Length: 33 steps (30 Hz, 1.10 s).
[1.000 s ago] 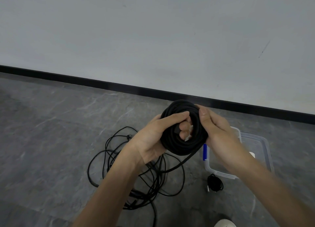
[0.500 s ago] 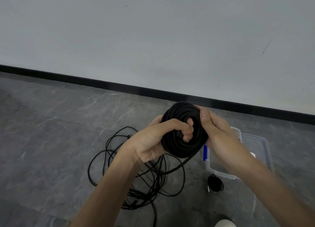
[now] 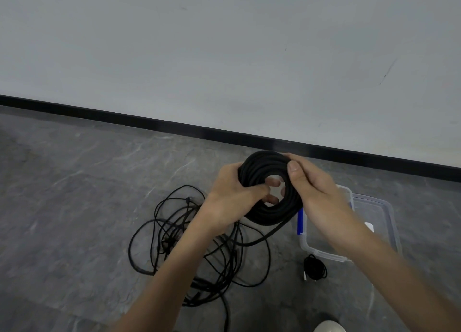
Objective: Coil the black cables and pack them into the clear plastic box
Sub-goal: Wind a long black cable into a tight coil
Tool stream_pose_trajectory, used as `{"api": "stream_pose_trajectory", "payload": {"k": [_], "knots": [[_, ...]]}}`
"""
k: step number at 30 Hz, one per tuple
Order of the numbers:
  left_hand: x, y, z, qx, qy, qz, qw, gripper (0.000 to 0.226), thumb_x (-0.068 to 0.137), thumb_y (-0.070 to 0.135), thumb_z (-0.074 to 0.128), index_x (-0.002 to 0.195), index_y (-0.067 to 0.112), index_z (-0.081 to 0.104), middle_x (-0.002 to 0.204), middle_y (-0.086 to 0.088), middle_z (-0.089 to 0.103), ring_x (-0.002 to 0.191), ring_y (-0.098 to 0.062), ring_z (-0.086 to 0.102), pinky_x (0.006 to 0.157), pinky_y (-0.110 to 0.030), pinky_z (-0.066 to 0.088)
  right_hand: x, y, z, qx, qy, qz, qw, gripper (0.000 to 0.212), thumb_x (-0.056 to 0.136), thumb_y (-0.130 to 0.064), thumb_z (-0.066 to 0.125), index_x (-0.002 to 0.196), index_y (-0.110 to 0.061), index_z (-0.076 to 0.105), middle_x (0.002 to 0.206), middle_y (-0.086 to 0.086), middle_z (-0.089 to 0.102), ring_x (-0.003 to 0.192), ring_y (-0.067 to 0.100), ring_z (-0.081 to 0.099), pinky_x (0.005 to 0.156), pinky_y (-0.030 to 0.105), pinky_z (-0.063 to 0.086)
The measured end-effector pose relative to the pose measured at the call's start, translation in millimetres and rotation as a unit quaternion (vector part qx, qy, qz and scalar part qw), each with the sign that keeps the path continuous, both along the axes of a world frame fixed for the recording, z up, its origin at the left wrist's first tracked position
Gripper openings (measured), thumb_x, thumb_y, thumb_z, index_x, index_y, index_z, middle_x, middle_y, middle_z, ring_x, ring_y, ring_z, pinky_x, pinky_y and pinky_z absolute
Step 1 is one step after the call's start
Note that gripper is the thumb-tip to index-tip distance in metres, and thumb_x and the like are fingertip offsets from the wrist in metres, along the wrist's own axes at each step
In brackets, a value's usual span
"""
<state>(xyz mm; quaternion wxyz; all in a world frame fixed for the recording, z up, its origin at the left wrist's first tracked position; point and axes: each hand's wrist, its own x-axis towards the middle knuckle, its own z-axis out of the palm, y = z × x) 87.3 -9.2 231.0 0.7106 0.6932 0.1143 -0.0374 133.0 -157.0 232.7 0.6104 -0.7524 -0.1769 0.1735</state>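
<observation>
While both forearms reach forward, the left hand (image 3: pixel 232 202) grips the left side of the black coil (image 3: pixel 270 215), fingers curled through its centre. The right hand (image 3: pixel 316 194) clamps the right side, thumb on top. One strand trails from the coil down to loose cables (image 3: pixel 172 237) tangled on the grey floor (image 3: pixel 74 194). A clear box (image 3: pixel 389 222) sits under the right wrist, with a small bundled cable (image 3: pixel 314 270) just in front of it. The floor runs back to black skirting (image 3: pixel 149 121) below a pale wall (image 3: pixel 224 57).

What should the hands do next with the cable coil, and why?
Probably wind another loop onto the coil. The left hand and right hand grip it, but a loose tail runs from it down to the tangle on the floor, so the box can wait.
</observation>
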Motion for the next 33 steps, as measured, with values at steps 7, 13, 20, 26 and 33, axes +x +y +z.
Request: {"api": "stream_pose_trajectory", "payload": {"k": [7, 13, 20, 26, 33], "knots": [[1.7, -3.2, -4.4, 0.012, -0.012, 0.028, 0.999, 0.020, 0.088, 0.005, 0.066, 0.107, 0.006, 0.064, 0.075, 0.002, 0.069, 0.064, -0.014, 0.064, 0.064, -0.023, 0.053, 3.2, -1.9, -5.0, 0.018, 0.046, -0.002, 0.999, 0.032, 0.102, -0.031, 0.036, 0.120, -0.027, 0.062, 0.114, -0.011, 0.069, 0.112, 0.004, 0.060, 0.105, 0.033, 0.043], [-0.7, -2.4, -2.1, -0.012, -0.001, -0.022, 1.000, 0.012, 0.081, 0.015, 0.075, 0.086, 0.017, 0.064, 0.069, 0.012, 0.064, 0.069, -0.001, 0.062, 0.066, -0.013, 0.048, 4.2, -0.2, -4.6, 0.010, -0.003, -0.023, 1.000, 0.028, 0.102, -0.026, 0.033, 0.109, -0.035, 0.059, 0.104, -0.014, 0.070, 0.103, -0.004, 0.062, 0.092, 0.015, 0.046], [0.1, 1.4, 8.9, -0.154, 0.073, -0.035, 0.985, 0.047, 0.082, 0.058, 0.045, 0.101, 0.021, 0.067, 0.074, 0.016, 0.066, 0.072, 0.003, 0.061, 0.073, -0.018, 0.046, 6.5, -0.6, -5.6, 0.014, 0.003, -0.025, 1.000, 0.028, 0.102, -0.030, 0.034, 0.113, -0.034, 0.060, 0.104, -0.017, 0.070, 0.101, -0.005, 0.062, 0.088, 0.014, 0.047], [-0.6, 1.5, 6.0, -0.146, 0.069, -0.016, 0.987, 0.023, 0.084, 0.013, 0.070, 0.105, 0.007, 0.065, 0.068, 0.011, 0.066, 0.064, -0.001, 0.062, 0.062, -0.015, 0.048, 5.3, -0.1, -4.6, 0.023, -0.006, 0.011, 1.000, 0.026, 0.098, -0.031, 0.036, 0.104, -0.036, 0.061, 0.099, -0.020, 0.071, 0.100, -0.001, 0.064, 0.089, 0.018, 0.048], [-1.2, 5.9, -0.3, -0.129, 0.097, -0.037, 0.986, 0.017, 0.087, 0.008, 0.066, 0.104, 0.004, 0.065, 0.064, 0.005, 0.057, 0.064, -0.007, 0.056, 0.063, -0.021, 0.045, 4.0, -0.3, -6.4, 0.005, 0.000, 0.020, 1.000, 0.036, 0.090, -0.044, 0.036, 0.118, -0.034, 0.058, 0.111, -0.015, 0.069, 0.109, -0.002, 0.060, 0.102, 0.026, 0.044]]}}
